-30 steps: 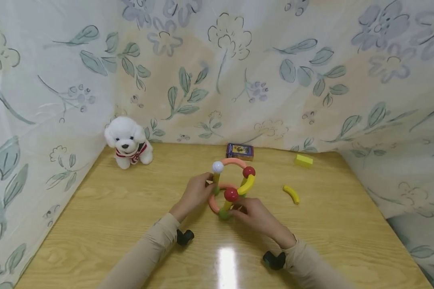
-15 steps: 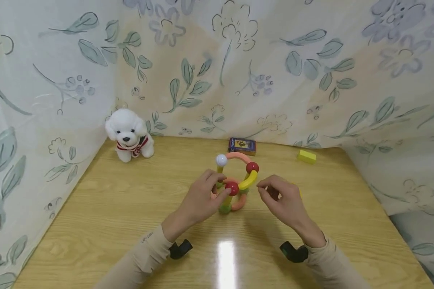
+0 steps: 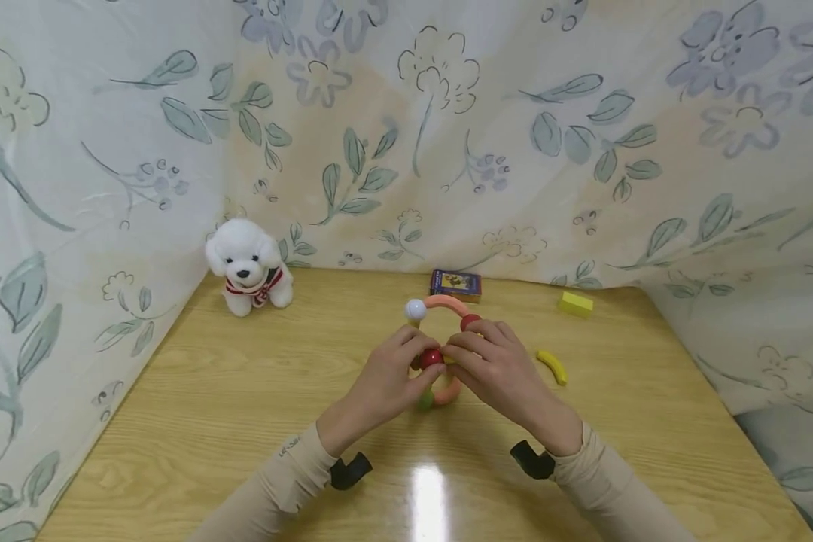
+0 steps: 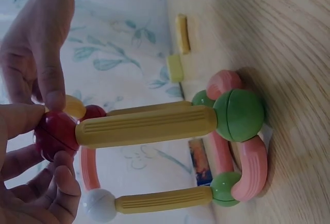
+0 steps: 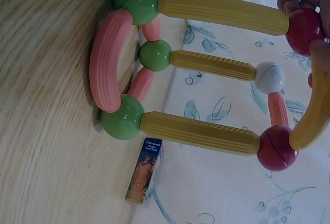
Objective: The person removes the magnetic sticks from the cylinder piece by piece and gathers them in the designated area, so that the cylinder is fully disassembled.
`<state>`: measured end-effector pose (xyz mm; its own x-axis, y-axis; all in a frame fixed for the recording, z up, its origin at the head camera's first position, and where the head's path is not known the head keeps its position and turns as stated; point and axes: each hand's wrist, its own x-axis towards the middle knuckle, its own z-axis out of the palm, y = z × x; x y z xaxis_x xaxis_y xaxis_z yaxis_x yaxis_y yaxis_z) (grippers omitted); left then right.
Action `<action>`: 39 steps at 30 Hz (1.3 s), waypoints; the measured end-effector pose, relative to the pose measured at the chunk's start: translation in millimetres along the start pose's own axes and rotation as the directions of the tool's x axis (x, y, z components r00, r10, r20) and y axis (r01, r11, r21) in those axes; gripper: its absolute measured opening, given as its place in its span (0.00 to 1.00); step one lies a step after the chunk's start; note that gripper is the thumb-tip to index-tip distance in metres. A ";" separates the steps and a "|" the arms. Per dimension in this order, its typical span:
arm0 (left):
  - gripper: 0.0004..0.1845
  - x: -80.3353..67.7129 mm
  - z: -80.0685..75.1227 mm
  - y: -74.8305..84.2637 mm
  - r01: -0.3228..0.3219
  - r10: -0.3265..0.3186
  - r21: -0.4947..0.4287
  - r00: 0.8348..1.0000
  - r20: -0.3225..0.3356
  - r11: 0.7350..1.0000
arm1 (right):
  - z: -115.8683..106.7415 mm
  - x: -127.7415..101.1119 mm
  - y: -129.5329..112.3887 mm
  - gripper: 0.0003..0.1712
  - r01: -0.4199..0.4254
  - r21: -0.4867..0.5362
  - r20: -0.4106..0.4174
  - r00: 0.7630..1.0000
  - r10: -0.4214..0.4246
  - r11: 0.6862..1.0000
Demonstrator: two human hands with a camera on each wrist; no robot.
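Observation:
A ball-and-stick toy frame stands on the table, with green balls (image 5: 122, 117) and curved pink sticks (image 5: 109, 62) forming its base. Straight yellow sticks (image 4: 149, 126) rise to a white ball (image 3: 415, 309) and two red balls. My left hand (image 3: 386, 373) pinches the near red ball (image 4: 55, 135) between thumb and fingers. My right hand (image 3: 504, 369) has its fingers curled over the curved yellow stick (image 5: 315, 108) that joins the red balls, its fingertips close against the near red ball. The right hand hides most of that stick in the head view.
Right of the frame lies a loose curved yellow stick (image 3: 552, 367), with a yellow block (image 3: 576, 304) farther back. Behind the frame is a small card box (image 3: 456, 285). A white plush dog (image 3: 247, 267) sits at the back left, before a floral cloth (image 3: 352, 135).
My left hand has gone from the left upright to the near red ball. My right hand left the near upright, moved off right, then came back onto the curved yellow stick.

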<state>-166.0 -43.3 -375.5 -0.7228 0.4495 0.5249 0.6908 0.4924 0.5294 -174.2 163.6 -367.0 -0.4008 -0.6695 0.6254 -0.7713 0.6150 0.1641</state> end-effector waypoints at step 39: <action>0.11 1.4 -3.3 -6.3 0.033 -0.033 0.021 0.999 -0.001 0.999 | 24.3 -45.3 4.3 0.29 -0.018 -0.054 0.163 0.986 0.027 0.998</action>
<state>-171.4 -48.3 -375.9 -0.7452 0.4324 0.5077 0.6659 0.5222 0.5327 -171.5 186.5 -413.1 -0.4966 -0.7115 0.4971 -0.7358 0.6489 0.1937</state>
